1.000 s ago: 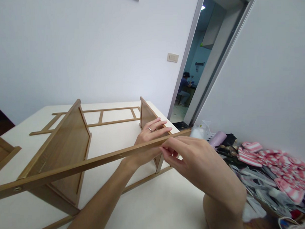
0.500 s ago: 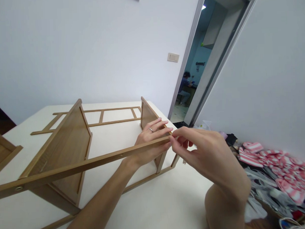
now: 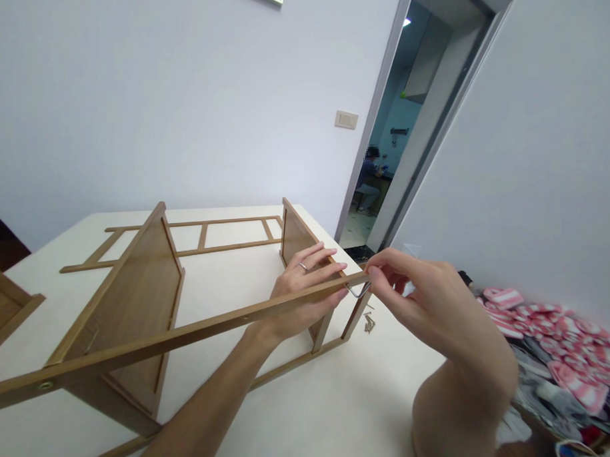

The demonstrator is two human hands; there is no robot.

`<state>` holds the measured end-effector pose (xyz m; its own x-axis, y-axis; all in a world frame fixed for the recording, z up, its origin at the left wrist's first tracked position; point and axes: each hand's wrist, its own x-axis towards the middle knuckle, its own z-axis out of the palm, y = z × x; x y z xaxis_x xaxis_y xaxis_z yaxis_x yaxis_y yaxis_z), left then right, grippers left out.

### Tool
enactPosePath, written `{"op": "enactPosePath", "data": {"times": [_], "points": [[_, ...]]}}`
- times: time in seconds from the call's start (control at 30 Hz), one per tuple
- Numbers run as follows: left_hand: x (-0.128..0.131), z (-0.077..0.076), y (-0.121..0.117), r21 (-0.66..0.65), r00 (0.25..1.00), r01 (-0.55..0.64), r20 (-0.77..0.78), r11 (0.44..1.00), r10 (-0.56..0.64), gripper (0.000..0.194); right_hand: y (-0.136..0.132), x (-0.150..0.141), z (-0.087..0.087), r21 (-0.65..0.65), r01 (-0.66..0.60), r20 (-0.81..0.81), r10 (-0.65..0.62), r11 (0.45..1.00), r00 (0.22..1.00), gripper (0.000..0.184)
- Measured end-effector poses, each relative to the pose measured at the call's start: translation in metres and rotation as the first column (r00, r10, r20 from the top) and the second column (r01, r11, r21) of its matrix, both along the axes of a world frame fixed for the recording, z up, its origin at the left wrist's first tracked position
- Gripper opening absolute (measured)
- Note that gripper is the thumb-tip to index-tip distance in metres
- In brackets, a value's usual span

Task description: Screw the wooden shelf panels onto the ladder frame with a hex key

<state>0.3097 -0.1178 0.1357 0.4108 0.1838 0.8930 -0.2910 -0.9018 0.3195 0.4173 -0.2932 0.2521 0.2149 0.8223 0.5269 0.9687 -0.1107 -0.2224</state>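
A long wooden rail runs across the upright wooden shelf panels, with a bolt head showing in it near the left end. My left hand grips the rail close to its right end, fingers over the end panel and thumb below the rail. Between the thumb and fingers of my right hand is a bent metal hex key. Its tip meets the rail just beside my left fingertips. Several small screws lie on the white table beyond.
Flat on the table's far side is a ladder-like wooden frame. Another wooden panel stands at the left edge. Striped cloth and bags are heaped at the right. A person sits beyond the doorway.
My right hand has moved slightly right, away from the rail's end, and the hex key now shows. My left hand stays on the rail. The view has shifted slightly, uncovering the screws.
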Motion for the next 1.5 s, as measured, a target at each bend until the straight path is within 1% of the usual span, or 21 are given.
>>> {"op": "enactPosePath", "data": {"times": [0.1, 0.23, 0.3, 0.37, 0.5, 0.57, 0.63, 0.73, 0.83, 0.9, 1.0, 1.07, 1.1, 1.13, 1.23, 1.3, 1.4, 1.5], "points": [[0.000, 0.002, -0.001, -0.015, 1.000, 0.006, 0.000, 1.000, -0.006, 0.026, -0.004, 0.007, 0.004, -0.035, -0.069, -0.097, 0.065, 0.997, 0.993, 0.019], [-0.002, 0.005, -0.002, -0.022, 1.000, 0.013, -0.018, 1.000, -0.014, 0.026, -0.011, 0.020, 0.009, -0.073, -0.149, -0.145, 0.137, 0.986, 0.980, 0.022], [-0.004, 0.006, -0.002, -0.037, 0.999, 0.021, -0.048, 0.999, -0.023, 0.027, -0.013, 0.028, 0.009, -0.110, -0.159, -0.185, 0.137, 0.981, 0.973, 0.026], [-0.005, 0.007, -0.001, -0.052, 0.997, 0.030, -0.072, 0.998, -0.034, 0.028, -0.013, 0.036, 0.010, -0.182, -0.170, -0.245, 0.123, 0.969, 0.962, 0.032], [-0.004, 0.006, -0.001, -0.052, 0.997, 0.022, -0.075, 0.998, -0.026, 0.028, -0.011, 0.048, 0.011, -0.329, -0.223, -0.328, 0.111, 0.918, 0.938, 0.037], [-0.003, 0.006, -0.001, -0.051, 0.998, 0.012, -0.065, 0.999, -0.015, 0.028, -0.011, 0.050, 0.011, -0.350, -0.232, -0.338, 0.108, 0.908, 0.935, 0.037], [-0.002, 0.007, -0.002, -0.047, 0.999, 0.005, -0.045, 0.999, -0.007, 0.027, -0.013, 0.047, 0.006, -0.336, -0.206, -0.329, 0.090, 0.919, 0.940, 0.039], [-0.001, 0.009, -0.003, -0.050, 1.000, -0.001, -0.006, 0.999, 0.001, 0.025, -0.020, 0.036, -0.009, -0.241, -0.107, -0.285, 0.035, 0.965, 0.958, 0.038], [-0.002, 0.009, -0.003, -0.051, 1.000, 0.006, -0.018, 0.999, -0.007, 0.025, -0.027, 0.020, -0.032, -0.066, 0.015, -0.225, -0.030, 0.998, 0.974, 0.031], [-0.003, 0.010, -0.002, -0.045, 0.999, 0.017, -0.046, 0.999, -0.020, 0.028, -0.029, 0.011, -0.046, 0.046, 0.072, -0.184, -0.062, 0.996, 0.981, 0.027], [-0.005, 0.012, 0.002, -0.024, 0.995, 0.035, -0.087, 0.999, -0.037, 0.030, -0.023, 0.008, -0.067, 0.193, 0.096, -0.084, -0.081, 0.977, 0.993, 0.021], [-0.006, 0.016, 0.007, 0.002, 0.991, 0.046, -0.124, 0.999, -0.045, 0.031, -0.014, 0.013, -0.081, 0.322, 0.066, 0.017, -0.076, 0.944, 0.997, 0.015], [-0.007, 0.018, 0.009, 0.016, 0.988, 0.054, -0.145, 0.998, -0.051, 0.030, -0.009, 0.016, -0.089, 0.402, 0.039, 0.074, -0.075, 0.915, 0.994, 0.014], [-0.007, 0.021, 0.012, 0.032, 0.984, 0.064, -0.168, 0.997, -0.058, 0.030, -0.003, 0.020, -0.097, 0.452, 0.033, 0.098, -0.087, 0.891, 0.991, 0.015], [-0.008, 0.028, 0.019, 0.078, 0.969, 0.092, -0.236, 0.993, -0.072, 0.029, 0.012, 0.028, -0.121, 0.553, 0.043, 0.119, -0.130, 0.832, 0.984, 0.025], [-0.008, 0.032, 0.022, 0.107, 0.958, 0.103, -0.278, 0.989, -0.069, 0.032, 0.019, 0.030, -0.134, 0.610, 0.058, 0.124, -0.168, 0.790, 0.978, 0.027], [-0.009, 0.035, 0.025, 0.142, 0.945, 0.124, -0.319, 0.982, -0.074, 0.038, 0.023, 0.028, -0.145, 0.671, 0.064, 0.132, -0.205, 0.738, 0.970, 0.026], [-0.009, 0.037, 0.025, 0.159, 0.938, 0.143, -0.336, 0.977, -0.083, 0.041, 0.025, 0.022, -0.149, 0.710, 0.064, 0.117, -0.207, 0.701, 0.971, 0.027]]}}
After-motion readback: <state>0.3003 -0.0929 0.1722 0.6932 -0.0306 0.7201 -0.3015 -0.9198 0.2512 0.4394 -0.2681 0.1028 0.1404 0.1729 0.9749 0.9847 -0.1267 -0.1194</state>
